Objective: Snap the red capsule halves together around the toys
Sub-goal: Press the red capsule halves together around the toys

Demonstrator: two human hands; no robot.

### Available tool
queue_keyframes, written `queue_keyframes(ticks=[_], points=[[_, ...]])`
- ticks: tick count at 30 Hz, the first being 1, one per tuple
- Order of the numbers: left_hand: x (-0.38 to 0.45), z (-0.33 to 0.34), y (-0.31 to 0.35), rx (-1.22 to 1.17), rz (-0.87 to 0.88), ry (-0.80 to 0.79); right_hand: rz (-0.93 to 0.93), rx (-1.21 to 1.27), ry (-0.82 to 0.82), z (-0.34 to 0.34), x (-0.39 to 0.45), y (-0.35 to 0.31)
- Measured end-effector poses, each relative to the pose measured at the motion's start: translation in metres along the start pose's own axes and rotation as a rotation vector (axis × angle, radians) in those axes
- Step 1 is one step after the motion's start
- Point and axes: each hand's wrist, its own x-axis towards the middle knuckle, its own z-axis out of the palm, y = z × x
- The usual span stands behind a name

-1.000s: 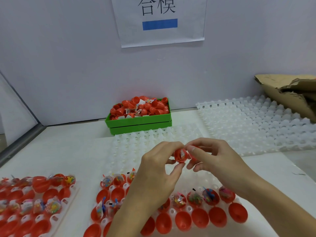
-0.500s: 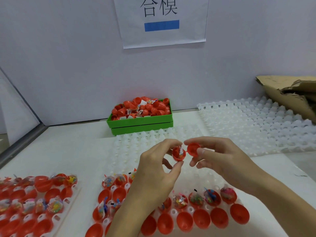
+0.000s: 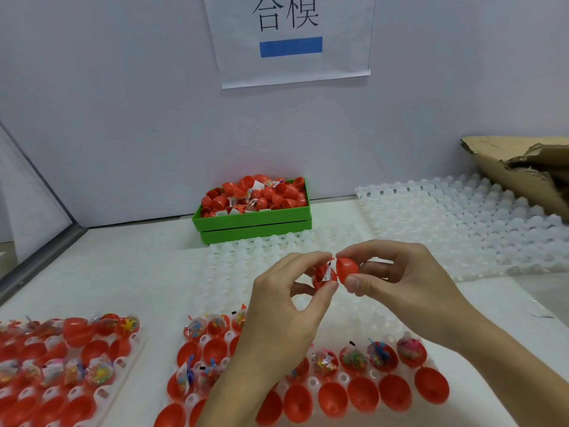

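Above the tabletop (image 3: pixel 129 272), the left hand (image 3: pixel 283 306) pinches a toy-filled capsule half (image 3: pixel 323 276); the right hand (image 3: pixel 397 272) pinches the empty half (image 3: pixel 346 268). Light, stiff, likely slippery plastic, best held by the domes.

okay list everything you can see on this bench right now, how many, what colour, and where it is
filled capsule half: one, red, pinched in the left hand
empty capsule half: one, red, pinched in the right hand
near tray: one, white, under the hands, rows of red halves, some with toys
left tray: one, white, near left, more halves
green bin: one, by the wall, heaped with red capsules
empty trays: white, far right
cardboard: brown, far right
paper sign: one, white, on the wall
left hand; right hand: above the near tray
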Motion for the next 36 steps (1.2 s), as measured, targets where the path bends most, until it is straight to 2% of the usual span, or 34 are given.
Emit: queue_keyframes(ticks=[8, 14, 22, 28, 36], points=[[0.001, -0.001, -0.001, -0.035, -0.016, 0.028, -0.016, 0.061, 0.014, 0.001, 0.000, -0.001], [-0.002, 0.002, -0.002, 0.143, 0.058, 0.117, -0.066, 0.032, -0.003, 0.008, -0.002, 0.001], [-0.001, 0.000, 0.003, 0.120, 0.095, 0.146, -0.074, 0.050, 0.027, 0.012, -0.002, 0.003], [0.000, -0.002, 0.000, 0.104, 0.119, 0.078, -0.065, 0.080, 0.072, 0.012, -0.002, 0.000], [0.000, 0.003, -0.003, 0.061, 0.062, 0.175, -0.059, 0.100, 0.026, 0.013, -0.002, -0.001]])
